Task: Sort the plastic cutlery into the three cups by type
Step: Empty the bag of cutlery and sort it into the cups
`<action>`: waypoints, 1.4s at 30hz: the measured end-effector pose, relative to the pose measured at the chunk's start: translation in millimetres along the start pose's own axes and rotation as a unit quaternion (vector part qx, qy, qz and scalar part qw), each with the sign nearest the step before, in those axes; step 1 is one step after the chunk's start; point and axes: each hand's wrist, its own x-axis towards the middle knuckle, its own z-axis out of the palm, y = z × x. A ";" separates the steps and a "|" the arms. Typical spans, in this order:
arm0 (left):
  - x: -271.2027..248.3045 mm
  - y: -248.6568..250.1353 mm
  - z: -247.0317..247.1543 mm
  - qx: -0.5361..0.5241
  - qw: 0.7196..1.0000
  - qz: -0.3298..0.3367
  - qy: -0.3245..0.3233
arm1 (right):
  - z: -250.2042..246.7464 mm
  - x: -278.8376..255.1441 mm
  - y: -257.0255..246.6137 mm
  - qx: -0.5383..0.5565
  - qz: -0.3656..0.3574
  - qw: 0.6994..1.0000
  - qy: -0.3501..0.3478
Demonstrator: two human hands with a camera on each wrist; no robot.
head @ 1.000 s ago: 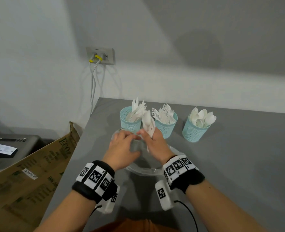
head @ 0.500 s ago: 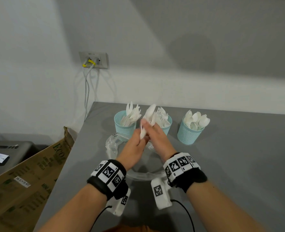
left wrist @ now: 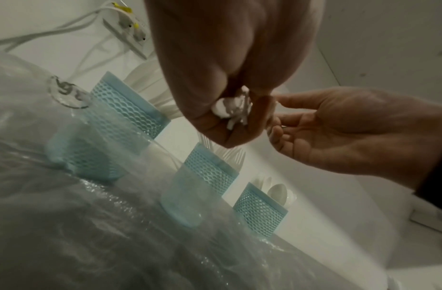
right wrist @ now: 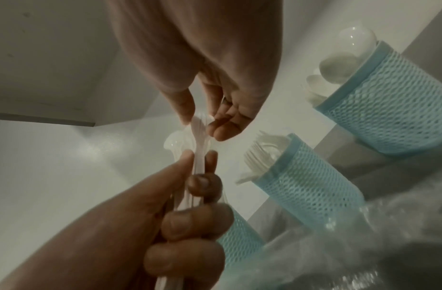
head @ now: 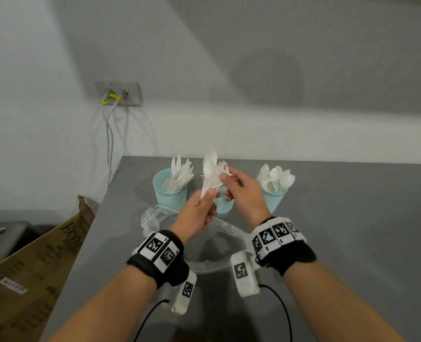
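My left hand [head: 209, 202] grips the handles of a bundle of white plastic cutlery [head: 210, 175], spoons and at least one fork, upright above the middle cup. My right hand [head: 225, 174] pinches one piece at the bundle's upper right; the right wrist view shows thumb and fingers closed on that piece [right wrist: 202, 120], which I cannot tell by type. Three light-blue mesh cups stand in a row: the left cup [head: 170, 197] holds knives, the middle cup [head: 223, 207], half hidden by my hands, holds forks [right wrist: 264, 153], the right cup [head: 275, 199] holds spoons.
A crumpled clear plastic bag [head: 152, 215] lies on the grey table [head: 352, 230] under my wrists, just in front of the cups. The table's left edge drops to a cardboard box [head: 31, 267]. A wall socket with cables [head: 118, 95] is behind.
The bundle has risen from over the bag to above the middle cup. It passed from my right hand into my left, and my right hand now pinches a piece at its top.
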 end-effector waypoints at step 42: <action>22.2 -7.1 5.5 0.063 0.991 0.063 0.095 | 4.8 -0.1 -3.3 0.204 0.084 0.974 -0.050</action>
